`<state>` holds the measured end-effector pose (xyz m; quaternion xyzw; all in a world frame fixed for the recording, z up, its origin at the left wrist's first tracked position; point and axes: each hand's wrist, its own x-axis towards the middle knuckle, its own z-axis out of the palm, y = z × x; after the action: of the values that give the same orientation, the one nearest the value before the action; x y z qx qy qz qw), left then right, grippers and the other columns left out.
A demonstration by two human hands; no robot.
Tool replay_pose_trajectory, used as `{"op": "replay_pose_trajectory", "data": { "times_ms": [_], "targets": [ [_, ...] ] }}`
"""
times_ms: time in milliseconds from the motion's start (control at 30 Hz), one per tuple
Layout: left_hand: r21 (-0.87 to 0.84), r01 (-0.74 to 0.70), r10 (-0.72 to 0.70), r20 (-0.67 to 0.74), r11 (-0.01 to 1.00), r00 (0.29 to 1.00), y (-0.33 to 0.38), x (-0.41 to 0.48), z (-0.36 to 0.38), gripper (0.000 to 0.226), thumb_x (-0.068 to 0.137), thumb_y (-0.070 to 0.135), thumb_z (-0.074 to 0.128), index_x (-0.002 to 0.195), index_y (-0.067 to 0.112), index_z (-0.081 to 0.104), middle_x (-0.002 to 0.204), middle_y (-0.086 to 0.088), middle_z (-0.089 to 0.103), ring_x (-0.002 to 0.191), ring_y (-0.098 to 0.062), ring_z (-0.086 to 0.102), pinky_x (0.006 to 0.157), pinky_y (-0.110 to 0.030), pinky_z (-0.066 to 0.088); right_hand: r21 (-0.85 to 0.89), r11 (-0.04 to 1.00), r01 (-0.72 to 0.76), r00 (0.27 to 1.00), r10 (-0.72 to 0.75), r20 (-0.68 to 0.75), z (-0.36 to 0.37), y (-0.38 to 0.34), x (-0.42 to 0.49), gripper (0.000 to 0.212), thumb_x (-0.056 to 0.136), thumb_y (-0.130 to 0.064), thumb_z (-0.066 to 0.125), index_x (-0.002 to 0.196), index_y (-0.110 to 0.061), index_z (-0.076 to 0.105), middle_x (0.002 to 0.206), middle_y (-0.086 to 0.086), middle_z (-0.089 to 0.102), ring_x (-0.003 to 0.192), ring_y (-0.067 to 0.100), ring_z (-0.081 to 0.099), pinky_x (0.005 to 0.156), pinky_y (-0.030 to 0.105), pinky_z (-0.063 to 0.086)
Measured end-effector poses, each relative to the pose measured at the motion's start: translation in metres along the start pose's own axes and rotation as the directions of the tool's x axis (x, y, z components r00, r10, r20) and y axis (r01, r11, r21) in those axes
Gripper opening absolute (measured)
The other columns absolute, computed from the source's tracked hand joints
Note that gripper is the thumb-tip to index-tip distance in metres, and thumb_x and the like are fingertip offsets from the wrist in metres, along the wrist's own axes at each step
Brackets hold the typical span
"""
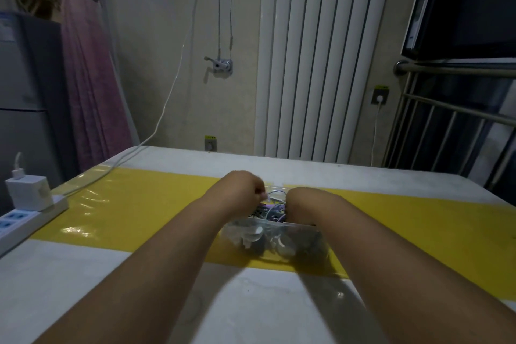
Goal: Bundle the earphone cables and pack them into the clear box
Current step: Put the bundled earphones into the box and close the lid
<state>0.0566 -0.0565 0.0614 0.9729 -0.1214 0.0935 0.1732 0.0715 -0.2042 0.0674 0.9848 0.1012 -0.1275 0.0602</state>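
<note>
A clear box (296,240) stands on the yellow strip (134,212) in the middle of the table. It holds a tangle of earphone cables (272,211), purple, white and dark. My left hand (244,186) hovers over the box's far left corner with its fingers closed on a thin white cable. My right hand (300,200) is bent down into the box behind the wrist, so its fingers are hidden among the cables.
A white power strip (25,220) with a charger plugged in lies at the table's left edge, its cable running up to a wall socket. A radiator (321,58) and a metal rail (452,109) stand beyond the far edge.
</note>
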Motion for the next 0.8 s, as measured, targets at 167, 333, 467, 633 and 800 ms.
{"op": "replay_pose_trajectory", "data": {
  "times_ms": [167,333,467,633,800],
  "targets": [
    [0.145,0.028,-0.047,0.128,0.989,0.991,0.004,0.003,0.008,0.020,0.085,0.028,0.063,0.089,0.013,0.077,0.088,-0.008,0.072,0.084,-0.023,0.065,0.067,-0.029,0.048,0.127,0.992,0.008,0.999,-0.003,-0.041,-0.008,0.004,-0.008,0.018,0.078,-0.020,0.071,0.069,-0.012,0.057,0.072,0.004,0.055,0.070,0.019,0.053,0.066,0.029,0.047],
    [0.204,0.003,-0.030,0.127,0.979,0.991,0.007,0.006,0.009,0.024,0.083,0.032,0.066,0.097,0.014,0.076,0.095,-0.005,0.072,0.088,-0.022,0.064,0.075,-0.031,0.051,0.331,0.942,0.053,0.967,0.033,-0.251,0.008,0.013,-0.012,0.055,0.075,-0.014,0.068,0.129,-0.017,0.056,0.128,0.006,0.058,0.110,0.026,0.057,0.090,0.036,0.053],
    [0.128,-0.009,0.000,0.066,0.992,0.998,0.006,0.005,0.007,0.020,0.082,0.030,0.070,0.096,0.019,0.078,0.098,-0.003,0.067,0.088,-0.020,0.062,0.067,-0.026,0.044,0.512,0.821,0.254,0.929,-0.059,-0.366,0.015,0.016,-0.022,0.057,0.077,-0.012,0.067,0.128,-0.032,0.050,0.130,0.001,0.049,0.112,0.021,0.049,0.087,0.032,0.047],
    [0.044,-0.025,0.025,0.001,0.999,1.000,0.006,0.001,0.005,0.014,0.076,0.025,0.077,0.090,0.022,0.075,0.083,0.004,0.064,0.079,-0.014,0.055,0.065,-0.023,0.038,0.556,0.786,0.273,0.911,-0.025,-0.412,0.014,0.018,-0.025,0.025,0.071,-0.012,0.078,0.081,-0.031,0.065,0.086,-0.004,0.053,0.074,0.014,0.049,0.057,0.023,0.040],
    [-0.027,-0.005,0.004,-0.021,1.000,1.000,0.004,-0.001,0.005,0.008,0.078,0.017,0.074,0.084,0.023,0.074,0.086,0.002,0.070,0.082,-0.016,0.061,0.067,-0.023,0.046,0.695,0.642,0.322,0.917,-0.028,-0.399,0.015,0.020,-0.023,0.024,0.064,-0.009,0.083,0.075,-0.022,0.065,0.068,0.000,0.059,0.061,0.016,0.051,0.059,0.027,0.043]
  ]
}}
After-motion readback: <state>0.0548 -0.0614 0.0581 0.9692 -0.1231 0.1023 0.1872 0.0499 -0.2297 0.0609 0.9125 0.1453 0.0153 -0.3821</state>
